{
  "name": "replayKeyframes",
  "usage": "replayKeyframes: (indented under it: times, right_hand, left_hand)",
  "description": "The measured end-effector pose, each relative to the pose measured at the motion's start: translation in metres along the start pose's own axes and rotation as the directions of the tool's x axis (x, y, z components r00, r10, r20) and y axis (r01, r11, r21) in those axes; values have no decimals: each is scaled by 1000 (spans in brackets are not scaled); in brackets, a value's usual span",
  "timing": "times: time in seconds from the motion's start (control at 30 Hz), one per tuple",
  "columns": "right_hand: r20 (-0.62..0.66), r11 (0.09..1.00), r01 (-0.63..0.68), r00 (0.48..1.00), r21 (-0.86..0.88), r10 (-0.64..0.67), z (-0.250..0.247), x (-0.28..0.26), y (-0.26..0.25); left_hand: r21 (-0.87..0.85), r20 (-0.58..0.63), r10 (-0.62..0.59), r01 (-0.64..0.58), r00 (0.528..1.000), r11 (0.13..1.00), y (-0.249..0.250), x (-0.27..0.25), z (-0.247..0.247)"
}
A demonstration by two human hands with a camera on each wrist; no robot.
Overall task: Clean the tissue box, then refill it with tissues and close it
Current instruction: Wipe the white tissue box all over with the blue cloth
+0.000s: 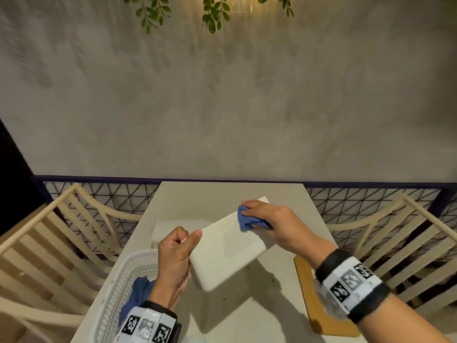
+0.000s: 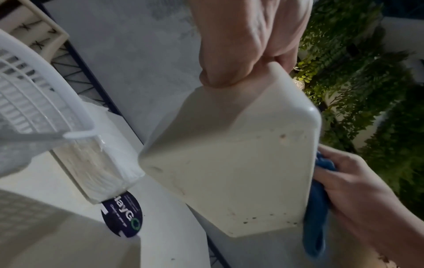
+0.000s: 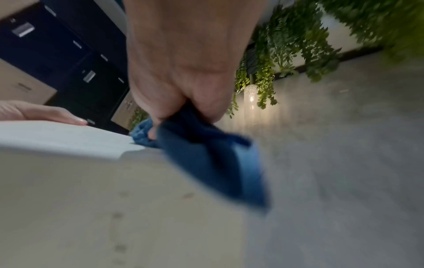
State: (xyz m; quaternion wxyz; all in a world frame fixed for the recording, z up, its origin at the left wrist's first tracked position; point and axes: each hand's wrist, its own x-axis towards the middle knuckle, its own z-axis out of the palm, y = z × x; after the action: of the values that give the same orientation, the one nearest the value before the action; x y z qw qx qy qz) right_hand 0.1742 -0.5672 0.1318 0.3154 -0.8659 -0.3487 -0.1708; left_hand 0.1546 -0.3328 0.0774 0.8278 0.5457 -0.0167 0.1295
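The white tissue box (image 1: 222, 253) is held tilted above the table, its dotted face turned up. My left hand (image 1: 176, 253) grips its near left edge, thumb on top. In the left wrist view the box (image 2: 234, 163) shows dark specks along its lower side. My right hand (image 1: 267, 219) pinches a blue cloth (image 1: 247, 220) and presses it on the box's far right part. In the right wrist view the blue cloth (image 3: 206, 159) hangs from my fingers beside the box (image 3: 69, 190). A wrapped pack of tissues (image 1: 173, 229) lies on the table behind the box.
A white plastic basket (image 1: 118, 288) at the near left holds another blue cloth (image 1: 138, 290). A wooden board (image 1: 319, 305) lies at the near right. Cream slatted chairs (image 1: 49, 243) flank the table (image 1: 222, 191). A dark round sticker (image 2: 123, 215) lies on the table near the pack.
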Motion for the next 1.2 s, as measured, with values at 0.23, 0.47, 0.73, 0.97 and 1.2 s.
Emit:
replayKeyframes:
  times: [0.23,0.47,0.73,0.97,1.2]
  right_hand:
    - [211,987,101,969,126,-126,13,-24,-15]
    - [274,982,-123,949,-143,158,-18,14,-3]
    - [447,964,-177,860,-197,248,-19,0,-13]
    - [448,922,-114,848,-370,284,-24,5,-20]
    - [436,848,4,859,-530,268,-19,-8,-21]
  left_hand:
    - [1,24,6,-6,1000,1000,3,1,-3]
    - [24,58,3,-4,998,1000,8,-1,-9]
    - [329,259,-109,18,960,944,15,2,-24]
    - [855,468,-426,-274,775,441,20,18,3]
    - [864,440,-466,-220,767,453,-6,4,52]
